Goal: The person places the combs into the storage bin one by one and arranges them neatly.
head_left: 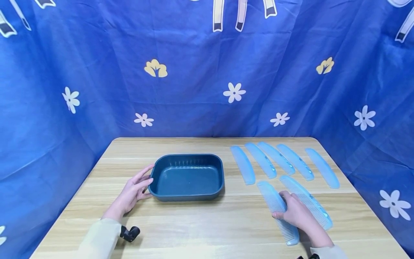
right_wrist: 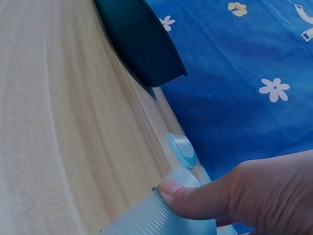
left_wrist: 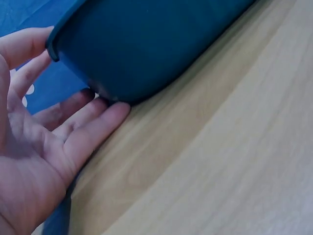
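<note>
My right hand [head_left: 295, 212] grips a translucent light-blue comb [head_left: 270, 196], thumb on its toothed left edge and fingers at the other side. In the right wrist view the thumb [right_wrist: 190, 198] presses on the teeth of this comb [right_wrist: 151, 220]. Another comb [head_left: 320, 212] lies just right of it, partly behind the hand. My left hand [head_left: 130, 194] rests against the left side of a dark teal rectangular bin [head_left: 187, 198], fairly straight fingers touching its rim. In the left wrist view, lower fingers [left_wrist: 105, 120] reach the foot of the bin [left_wrist: 137, 54].
Several more light-blue combs lie slanted at the table's back right, among them one comb [head_left: 242, 165] nearest the bin and one comb [head_left: 322, 168] near the right edge. A blue patterned curtain [head_left: 194, 108] hangs round the wood-grain table [head_left: 194, 230].
</note>
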`<state>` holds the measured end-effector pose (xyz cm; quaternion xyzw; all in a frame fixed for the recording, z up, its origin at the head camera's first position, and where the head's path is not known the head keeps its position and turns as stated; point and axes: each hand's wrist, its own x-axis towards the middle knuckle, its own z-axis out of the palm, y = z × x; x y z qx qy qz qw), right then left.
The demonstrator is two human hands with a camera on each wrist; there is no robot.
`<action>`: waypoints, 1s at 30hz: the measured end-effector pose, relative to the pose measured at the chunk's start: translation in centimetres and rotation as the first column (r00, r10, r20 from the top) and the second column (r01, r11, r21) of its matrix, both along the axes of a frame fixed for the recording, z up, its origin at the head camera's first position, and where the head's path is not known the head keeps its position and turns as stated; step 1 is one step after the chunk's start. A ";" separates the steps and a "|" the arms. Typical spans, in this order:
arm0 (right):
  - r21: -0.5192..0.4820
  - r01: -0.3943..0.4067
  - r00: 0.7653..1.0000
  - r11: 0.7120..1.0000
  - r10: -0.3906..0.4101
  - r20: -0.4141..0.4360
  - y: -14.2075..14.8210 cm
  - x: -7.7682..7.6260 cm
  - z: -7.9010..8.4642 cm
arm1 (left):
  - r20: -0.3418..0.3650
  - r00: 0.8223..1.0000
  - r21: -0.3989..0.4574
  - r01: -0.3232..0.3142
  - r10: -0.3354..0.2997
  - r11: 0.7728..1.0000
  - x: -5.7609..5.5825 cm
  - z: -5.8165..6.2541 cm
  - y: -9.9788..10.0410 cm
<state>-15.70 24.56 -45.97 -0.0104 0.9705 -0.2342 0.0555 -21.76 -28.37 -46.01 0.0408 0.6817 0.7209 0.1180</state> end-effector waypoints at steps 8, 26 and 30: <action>-0.144 0.001 1.000 0.990 0.000 0.002 0.4 -0.2 -0.1 | -0.025 0.999 0.001 0.021 -0.021 1.000 0.1 -0.3 -0.2; -0.441 -0.018 1.000 0.897 0.024 0.008 0.8 -0.9 -0.1 | -0.030 1.000 0.020 0.007 -0.006 1.000 0.2 -0.8 -0.2; -0.459 -0.016 1.000 0.888 0.023 0.011 0.4 -1.3 0.3 | -0.029 1.000 0.021 0.012 -0.012 1.000 0.1 -0.8 -0.3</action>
